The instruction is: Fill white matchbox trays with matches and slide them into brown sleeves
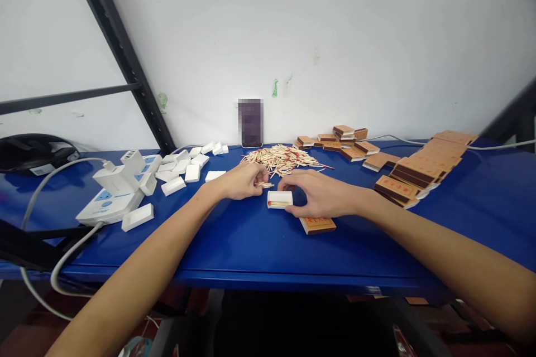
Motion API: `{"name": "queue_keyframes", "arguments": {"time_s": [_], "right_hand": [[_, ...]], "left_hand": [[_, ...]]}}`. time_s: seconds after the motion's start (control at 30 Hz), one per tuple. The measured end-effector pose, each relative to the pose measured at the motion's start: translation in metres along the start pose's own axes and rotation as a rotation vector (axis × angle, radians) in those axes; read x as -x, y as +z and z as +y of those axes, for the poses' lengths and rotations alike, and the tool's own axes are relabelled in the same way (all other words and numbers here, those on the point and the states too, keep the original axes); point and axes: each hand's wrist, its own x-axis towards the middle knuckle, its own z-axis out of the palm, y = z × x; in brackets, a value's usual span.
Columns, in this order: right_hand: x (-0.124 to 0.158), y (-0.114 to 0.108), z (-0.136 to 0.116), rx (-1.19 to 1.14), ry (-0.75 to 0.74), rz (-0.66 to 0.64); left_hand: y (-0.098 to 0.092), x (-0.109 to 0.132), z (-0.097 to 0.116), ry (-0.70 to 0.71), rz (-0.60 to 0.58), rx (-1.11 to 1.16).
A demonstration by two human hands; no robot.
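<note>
A small white matchbox tray (280,199) with a few matches in it lies on the blue table (251,245). My left hand (242,180) is closed, pinching a few matches (264,184) just left of and above the tray. My right hand (320,193) curls around the tray's right end, thumb and fingers touching it. A brown matchbox sleeve (317,225) lies under my right hand, toward the table's front. A pile of loose red-tipped matches (281,157) lies just beyond both hands.
Several empty white trays (184,170) are scattered at the left, beside a white power strip (109,201) with plugs and grey cables. Brown sleeves and filled boxes (419,170) are stacked at the right. A dark phone (250,122) leans on the wall.
</note>
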Motion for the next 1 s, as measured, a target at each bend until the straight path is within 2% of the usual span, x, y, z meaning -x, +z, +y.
{"name": "queue_keyframes", "arguments": {"time_s": [0.3, 0.53, 0.7, 0.83, 0.93, 1.0], "right_hand": [[-0.002, 0.006, 0.000, 0.047, -0.071, 0.004], [-0.002, 0.000, 0.006, 0.008, -0.005, 0.026], [-0.001, -0.007, 0.015, -0.023, 0.052, 0.092], [0.000, -0.010, 0.022, -0.074, 0.047, 0.124], [0.003, -0.012, 0.021, -0.147, 0.027, 0.052], [0.004, -0.012, 0.018, -0.178, 0.016, -0.008]], "left_hand": [[-0.002, -0.003, 0.003, 0.011, -0.040, -0.053], [-0.007, -0.003, 0.004, -0.005, -0.023, 0.016], [-0.016, 0.001, 0.013, 0.042, 0.057, 0.161], [-0.010, 0.001, 0.025, 0.095, -0.021, 0.251], [-0.002, 0.001, 0.030, 0.136, -0.099, 0.242], [0.001, 0.001, 0.032, 0.149, -0.097, 0.229]]}}
